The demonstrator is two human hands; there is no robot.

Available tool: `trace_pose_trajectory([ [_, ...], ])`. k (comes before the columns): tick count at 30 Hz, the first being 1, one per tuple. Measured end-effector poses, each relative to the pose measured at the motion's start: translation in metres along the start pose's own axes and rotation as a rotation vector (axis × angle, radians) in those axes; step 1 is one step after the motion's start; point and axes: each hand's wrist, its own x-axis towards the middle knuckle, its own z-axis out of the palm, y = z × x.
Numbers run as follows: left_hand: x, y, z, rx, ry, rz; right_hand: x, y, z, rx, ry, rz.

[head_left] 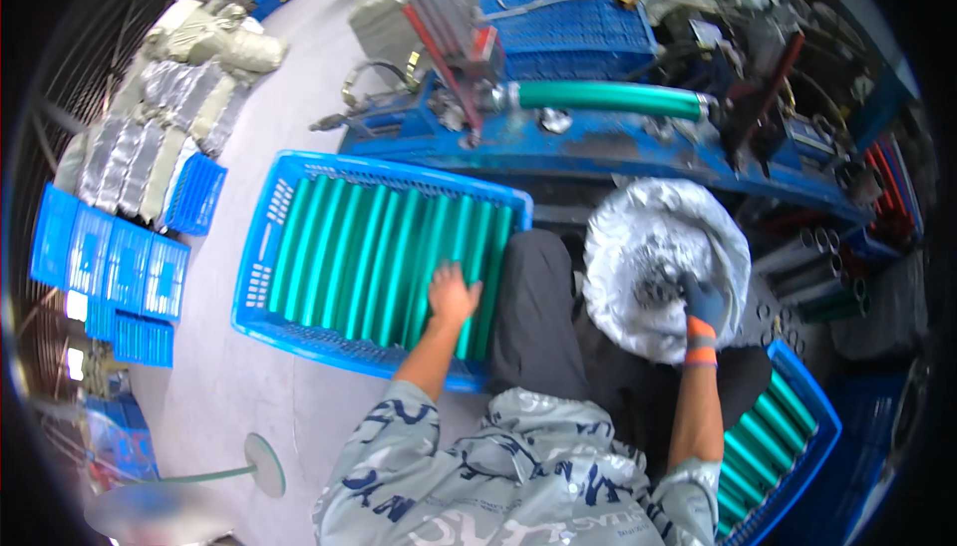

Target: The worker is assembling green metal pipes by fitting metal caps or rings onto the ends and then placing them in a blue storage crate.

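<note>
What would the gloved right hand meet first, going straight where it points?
Probably the small dark parts in the silvery liner; the right hand may already touch them, depth being unclear.

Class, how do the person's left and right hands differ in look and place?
The left hand is bare; the right hand wears a dark glove with an orange cuff.
The left hand lies over green tubes; the right hand reaches into a silvery bag.
Both have bare forearms.

Pale grey floor (214, 386) stretched along the left side of the room, plainly lit, beside a dark ribbed wall (75, 82). I saw pale and silvery sacks (189, 97) heaped near it, blue plastic crates (125, 265) stacked close by, and small bright white patches (75, 364) among the shadows.
</note>
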Motion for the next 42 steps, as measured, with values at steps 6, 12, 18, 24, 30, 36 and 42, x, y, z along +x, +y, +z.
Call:
trace_pose_trajectory([
  [6,0.017,0.021,-0.007,0.027,-0.153,-0.243,-0.093,-0.038,-0.005,0.963,-0.122,0.344],
  [12,0.038,0.038,0.012,-0.021,-0.349,-0.525,-0.139,0.011,-0.029,1.26,-0.37,0.257],
  [18,0.022,0.0,-0.002,-0.006,-0.251,-0.46,-0.174,-0.017,-0.046,1.216,-0.357,0.254],
  [24,0.023,-0.026,-0.012,-0.232,-0.322,-0.374,-0.189,-0.051,-0.056,1.292,-0.443,0.094],
  [30,0.034,0.04,-0.071,-0.413,0.062,0.021,-0.178,-0.069,-0.054,1.425,-0.559,0.108],
  [36,-0.024,0.204,-0.274,-0.453,-0.174,0.401,-0.174,-0.101,-0.046,1.433,-0.668,0.007],
  [42,-0.046,0.234,-0.304,-0.448,-0.174,0.728,-0.177,-0.108,-0.05,1.316,-0.597,-0.01],
])
